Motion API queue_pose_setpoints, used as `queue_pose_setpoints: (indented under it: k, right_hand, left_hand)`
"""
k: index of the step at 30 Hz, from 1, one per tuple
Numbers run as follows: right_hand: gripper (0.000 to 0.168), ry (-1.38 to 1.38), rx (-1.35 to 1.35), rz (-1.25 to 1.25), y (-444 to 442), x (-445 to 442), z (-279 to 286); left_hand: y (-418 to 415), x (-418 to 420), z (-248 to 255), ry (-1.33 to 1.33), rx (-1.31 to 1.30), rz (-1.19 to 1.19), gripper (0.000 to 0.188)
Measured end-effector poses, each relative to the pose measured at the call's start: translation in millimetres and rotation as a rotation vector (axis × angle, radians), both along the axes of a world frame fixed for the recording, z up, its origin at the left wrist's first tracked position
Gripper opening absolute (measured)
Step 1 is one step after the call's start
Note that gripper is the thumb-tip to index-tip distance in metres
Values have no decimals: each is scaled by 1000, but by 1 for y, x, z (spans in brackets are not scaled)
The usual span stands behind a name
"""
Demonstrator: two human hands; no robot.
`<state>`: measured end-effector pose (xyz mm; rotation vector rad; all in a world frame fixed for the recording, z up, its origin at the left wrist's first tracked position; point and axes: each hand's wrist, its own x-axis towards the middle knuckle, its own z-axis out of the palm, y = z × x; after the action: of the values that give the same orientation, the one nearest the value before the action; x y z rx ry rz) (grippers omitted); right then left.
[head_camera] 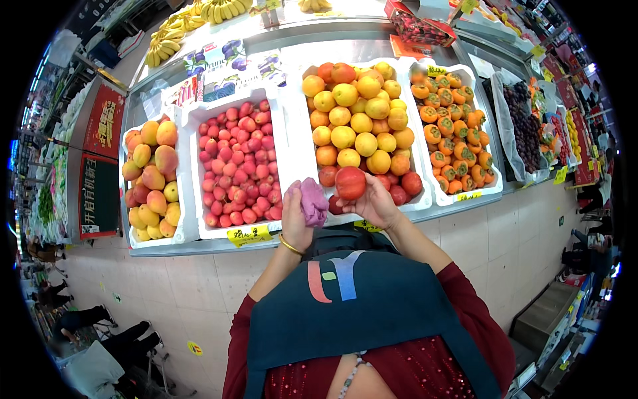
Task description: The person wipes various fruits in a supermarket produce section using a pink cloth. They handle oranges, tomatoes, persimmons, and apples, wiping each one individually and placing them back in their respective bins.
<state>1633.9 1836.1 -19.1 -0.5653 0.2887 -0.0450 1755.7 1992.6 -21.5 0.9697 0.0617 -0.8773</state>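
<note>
In my left hand (295, 215) is a crumpled purple cloth (314, 202), held upright before my chest. My right hand (377, 203) grips a shiny round red fruit (350, 183), its fingers around the right side and underneath. Both hands are over the front edge of a white foam crate (423, 197). Yellow-orange round fruits (365, 144) fill most of that crate, with darker red ones (411, 183) along its near end. The cloth and the held fruit are close together but look apart.
Left of this crate are small red fruits (238, 164) and a crate of mangoes (154, 179). Persimmons (451, 134) and dark grapes (522, 124) lie to the right. Bananas (219, 10) and printed prune cartons (224, 55) stand behind. Several people (99, 344) are at the lower left.
</note>
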Motion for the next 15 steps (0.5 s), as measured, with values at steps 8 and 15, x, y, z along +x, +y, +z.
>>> queue_pose_setpoints:
  k: [8, 15]
  right_hand:
    - [41, 171, -61, -153, 16, 9, 16]
    - [57, 315, -1187, -271, 18, 12, -20]
  left_hand:
    - [-11, -8, 6, -260, -48, -109, 36]
    - [-15, -12, 10, -332, 13, -176, 33]
